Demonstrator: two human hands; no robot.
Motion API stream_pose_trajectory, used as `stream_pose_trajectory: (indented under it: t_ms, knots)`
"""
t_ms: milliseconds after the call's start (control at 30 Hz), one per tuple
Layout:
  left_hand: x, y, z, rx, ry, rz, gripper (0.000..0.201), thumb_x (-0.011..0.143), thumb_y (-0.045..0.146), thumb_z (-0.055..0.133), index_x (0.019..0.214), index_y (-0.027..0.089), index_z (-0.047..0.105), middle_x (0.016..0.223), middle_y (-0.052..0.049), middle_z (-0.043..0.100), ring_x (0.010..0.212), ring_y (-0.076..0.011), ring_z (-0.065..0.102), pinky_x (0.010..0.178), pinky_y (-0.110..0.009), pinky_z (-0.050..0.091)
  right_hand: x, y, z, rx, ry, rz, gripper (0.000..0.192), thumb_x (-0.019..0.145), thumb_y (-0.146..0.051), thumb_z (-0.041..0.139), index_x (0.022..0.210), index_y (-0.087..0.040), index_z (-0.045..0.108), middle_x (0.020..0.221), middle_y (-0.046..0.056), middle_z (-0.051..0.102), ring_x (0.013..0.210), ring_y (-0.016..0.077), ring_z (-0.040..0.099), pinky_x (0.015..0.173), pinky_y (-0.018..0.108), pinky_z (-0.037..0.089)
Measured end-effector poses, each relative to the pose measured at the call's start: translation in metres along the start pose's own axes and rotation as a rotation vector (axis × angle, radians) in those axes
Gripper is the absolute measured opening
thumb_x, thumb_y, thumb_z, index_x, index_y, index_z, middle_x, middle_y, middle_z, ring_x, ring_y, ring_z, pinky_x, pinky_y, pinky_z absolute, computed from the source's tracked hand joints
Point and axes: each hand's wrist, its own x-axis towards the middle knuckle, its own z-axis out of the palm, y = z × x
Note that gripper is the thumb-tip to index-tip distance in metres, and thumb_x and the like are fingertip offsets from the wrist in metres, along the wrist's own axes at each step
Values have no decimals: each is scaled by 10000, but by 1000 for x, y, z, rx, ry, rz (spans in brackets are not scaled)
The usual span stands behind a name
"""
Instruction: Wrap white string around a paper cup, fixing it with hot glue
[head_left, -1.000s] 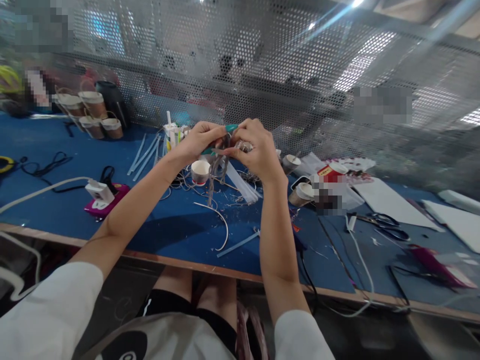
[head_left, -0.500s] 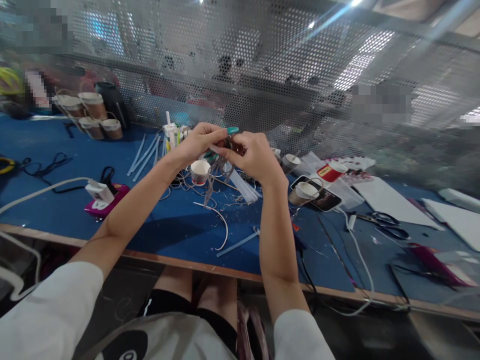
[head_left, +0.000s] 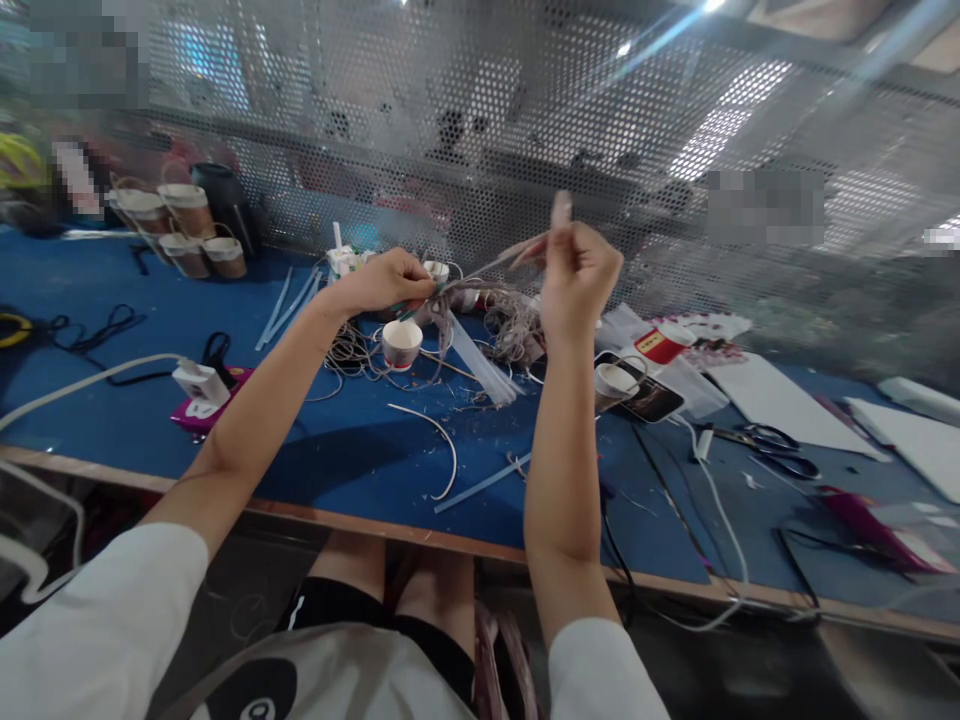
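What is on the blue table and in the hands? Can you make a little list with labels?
left hand: pinches one end of a thin strip over the table
right hand: raised, pinches the other end of the strip
below the hands: paper cup, tangle of wires, loose strips
far left: cups with handles, dark pot
left front: white plug on a pink thing
right: scissors, white sheets
back: metal mesh

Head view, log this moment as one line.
left hand: shut on strip bundle | right hand: raised, pinching strip | table: paper cup
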Motion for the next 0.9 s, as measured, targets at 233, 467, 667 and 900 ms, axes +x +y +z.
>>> stream_pose_trajectory:
  t_ms: [233, 467, 667, 900]
  knots:
    - [-7, 20, -7, 242, 6, -165, 365, 815, 128, 513, 450, 139, 517, 432, 44, 419, 451, -39, 333, 512, -243, 224, 7, 4, -9, 720, -18, 355, 466, 949, -519, 546, 597, -242, 416, 487, -69, 295, 431, 95, 354, 532, 228, 478]
    - [-8, 17, -15, 222, 246, -68, 358, 847, 181, 506, 492, 137, 514, 491, 20, 458, 523, -56, 366, 572, -241, 276, -2, -20, -23, 320, -812, 770, 460, 925, -629, 496, 784, -201, 592, 502, -13, 613, 244, 64, 309, 252, 220, 242]
    - [-8, 18, -10, 258, 144, -53, 369, 845, 225, 517, 487, 133, 529, 475, 24, 471, 499, -50, 376, 553, -236, 261, -8, -28, -20, 228, -1042, 541, 489, 793, -603, 727, 598, -196, 540, 358, -59, 483, 236, 32, 302, 267, 181, 143]
    - [-5, 11, -11, 303, -4, -70, 345, 807, 204, 505, 467, 144, 502, 474, 39, 451, 488, -49, 347, 552, -244, 243, -12, -14, -27, 736, -294, 315, 425, 730, -533, 768, 600, -256, 474, 336, -142, 279, 269, 37, 116, 294, 185, 178]
